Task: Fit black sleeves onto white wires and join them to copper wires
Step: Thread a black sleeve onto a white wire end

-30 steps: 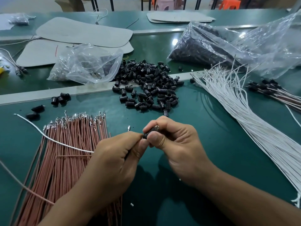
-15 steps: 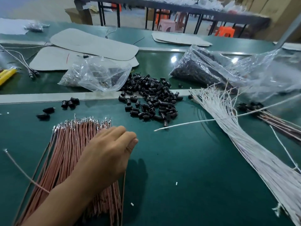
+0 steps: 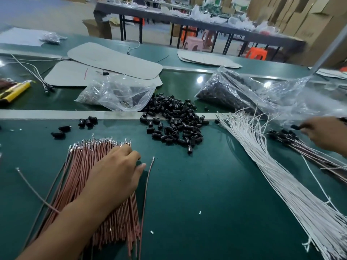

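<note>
Green bench (image 3: pixel 206 203), lower frame; left hand (image 3: pixel 114 171) lies flat, fingers straight, on copper wires (image 3: pixel 84 162), probably choosing one; white wires (image 3: pixel 281 184) fan lower right; black sleeves (image 3: pixel 174 124) heaped centre, within easy reach; right hand (image 3: pixel 323 134), right edge, over joined pile (image 3: pixel 289 139), grip blurred, cannot tell; cardboard boxes (image 3: pixel 304 21) behind.

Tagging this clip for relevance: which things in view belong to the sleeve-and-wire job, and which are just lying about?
Job: bundle of thin copper-coloured wires under the left hand; heap of short black plastic sleeves; fan of long white wires; sleeved wire assemblies by the right hand.
Lying about: yellow-handled tool; flat grey rounded sheets; orange plastic stool.
</note>
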`<action>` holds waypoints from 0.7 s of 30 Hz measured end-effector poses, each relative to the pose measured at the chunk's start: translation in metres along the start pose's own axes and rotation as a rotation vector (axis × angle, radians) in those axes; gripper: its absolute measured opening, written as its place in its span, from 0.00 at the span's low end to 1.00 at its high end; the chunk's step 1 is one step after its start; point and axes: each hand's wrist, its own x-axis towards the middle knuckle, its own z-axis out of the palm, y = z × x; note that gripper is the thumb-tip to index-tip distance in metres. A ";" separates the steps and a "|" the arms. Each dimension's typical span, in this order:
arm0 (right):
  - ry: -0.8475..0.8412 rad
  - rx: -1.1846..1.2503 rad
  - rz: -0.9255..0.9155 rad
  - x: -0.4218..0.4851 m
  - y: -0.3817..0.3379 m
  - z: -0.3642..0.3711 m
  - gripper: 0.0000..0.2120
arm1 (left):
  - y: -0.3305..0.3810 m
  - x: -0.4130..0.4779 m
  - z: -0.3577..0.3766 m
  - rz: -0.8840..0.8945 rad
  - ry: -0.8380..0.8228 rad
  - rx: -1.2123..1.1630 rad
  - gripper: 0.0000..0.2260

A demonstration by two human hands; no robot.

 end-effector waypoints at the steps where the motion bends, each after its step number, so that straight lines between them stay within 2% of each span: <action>1: -0.014 0.032 -0.035 0.002 -0.010 -0.014 0.04 | -0.001 0.000 0.000 -0.006 -0.008 0.000 0.10; 6: 0.091 0.183 0.146 -0.001 -0.027 0.011 0.08 | 0.003 0.000 -0.001 -0.010 -0.024 0.015 0.14; 10: -0.035 0.198 0.227 0.003 -0.028 0.005 0.12 | 0.005 -0.001 0.001 -0.003 -0.060 0.011 0.20; 12: -0.013 0.163 0.155 0.009 -0.039 -0.009 0.11 | 0.008 -0.002 0.002 0.021 -0.108 0.039 0.23; 15: 0.155 0.245 -0.038 0.000 -0.085 -0.036 0.08 | 0.014 -0.003 0.004 0.039 -0.121 0.044 0.22; 17: -0.002 0.258 -0.196 -0.012 -0.120 -0.047 0.09 | 0.014 -0.004 0.003 0.033 -0.112 0.028 0.20; 19: -0.261 0.144 -0.203 -0.026 -0.147 -0.048 0.11 | 0.012 -0.004 0.002 0.023 -0.112 0.021 0.19; 21: -0.270 0.085 -0.139 -0.032 -0.157 -0.048 0.10 | 0.013 -0.004 0.002 0.016 -0.117 0.013 0.19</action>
